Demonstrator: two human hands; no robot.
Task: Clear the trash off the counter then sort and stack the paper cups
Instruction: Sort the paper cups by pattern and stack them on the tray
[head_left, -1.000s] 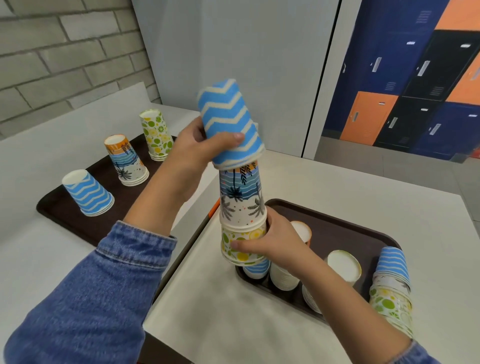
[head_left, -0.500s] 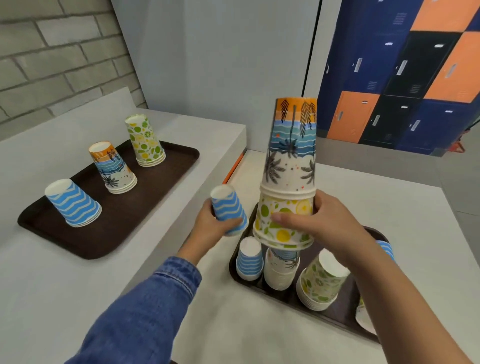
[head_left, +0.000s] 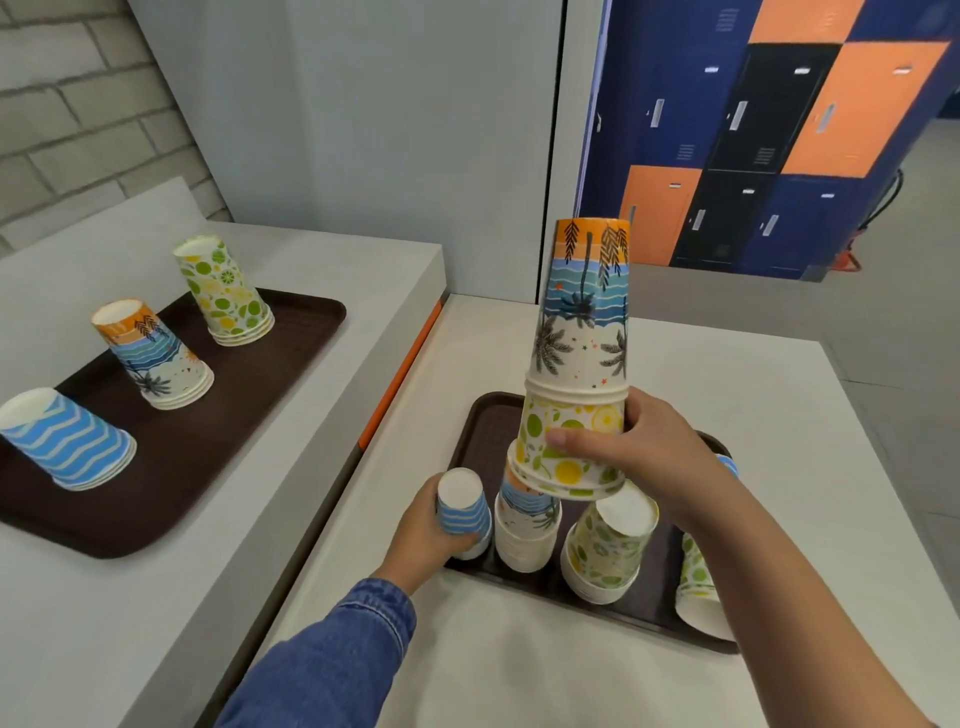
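White counters (head_left: 701, 415); brown trays (head_left: 171, 467); brick wall (head_left: 78, 104); lockers (head_left: 779, 130)

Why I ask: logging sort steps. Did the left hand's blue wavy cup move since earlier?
Yes. The blue wavy cup came down from atop the held stack to the near tray's left edge, in the left hand.

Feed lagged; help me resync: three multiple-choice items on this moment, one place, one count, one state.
1. Where is the blue wave cup held by the left hand? A on the floor; B at the right tray's near-left corner; C on a chair.
2. Cup stacks on the left tray? A two; B three; C five.
3. The right hand is: A open, empty; B flat on the table; C gripping a lifted citrus-and-palm stack.
Key: B, it shows at that corner; B, three stand there; C, it curls round the raised stack.
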